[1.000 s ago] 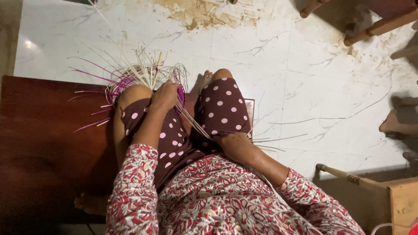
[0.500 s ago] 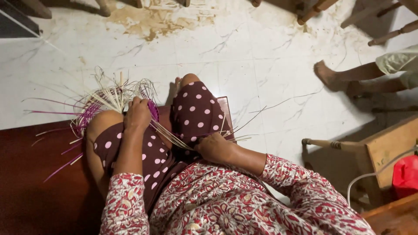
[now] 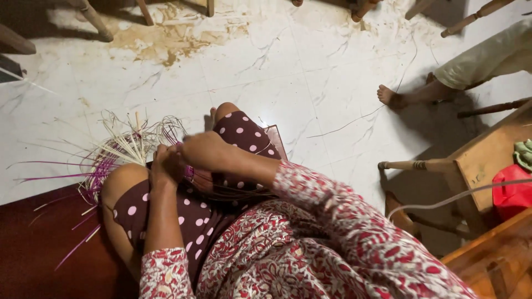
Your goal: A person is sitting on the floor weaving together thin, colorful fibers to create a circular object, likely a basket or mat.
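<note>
A half-woven basket of purple and pale cane strips rests on my left knee, with loose strip ends fanning out to the left and upward. My left hand grips its near rim. My right hand has come across beside the left hand and closes on the strips at the same rim. I sit with both knees up in a brown dotted skirt and a red patterned top.
A dark red mat lies under me on a white marble floor with brown stains. Another person's bare foot and leg are at upper right. A wooden stool, a red object and chair legs stand around.
My right hand rose from my right thigh, where it held trailing strips, and moved left to the basket rim beside my left hand. The view shifted, showing more of the other person's leg.
</note>
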